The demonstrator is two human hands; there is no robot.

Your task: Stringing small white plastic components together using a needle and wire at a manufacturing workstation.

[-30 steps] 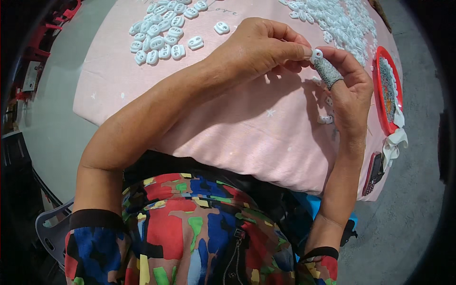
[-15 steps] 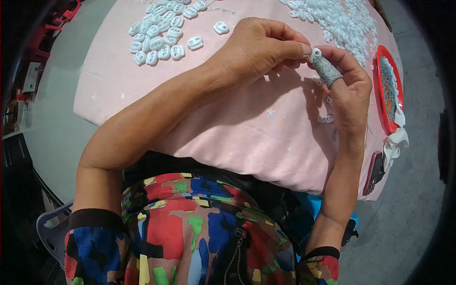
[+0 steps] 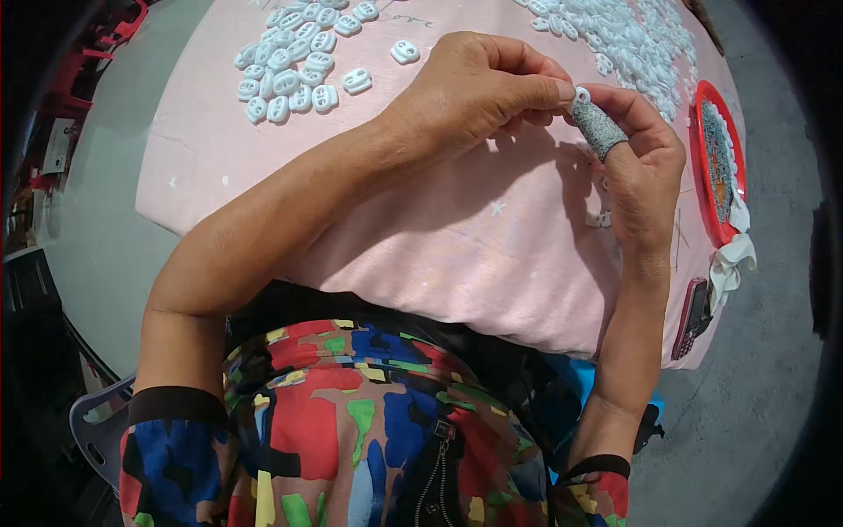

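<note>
My left hand and my right hand meet over the far right of the pink-covered table. A small white plastic piece with a round hole is pinched between their fingertips. The right thumb wears a grey speckled finger cover and presses against the piece. What lies under the curled fingers is hidden. Several white two-hole plastic pieces, like cord locks, form a group left of my left hand. Beneath my right hand, a few more white pieces rest on the cloth, partly covered.
A big heap of small white plastic parts spreads at the far right. A red tray of small grey parts stands at the right edge, with a white cloth and a dark red phone nearer me. Red stools stand at far left.
The pinched white piece has tilted slightly and shifted a little left, along with my right hand. Both hands keep their grip.
</note>
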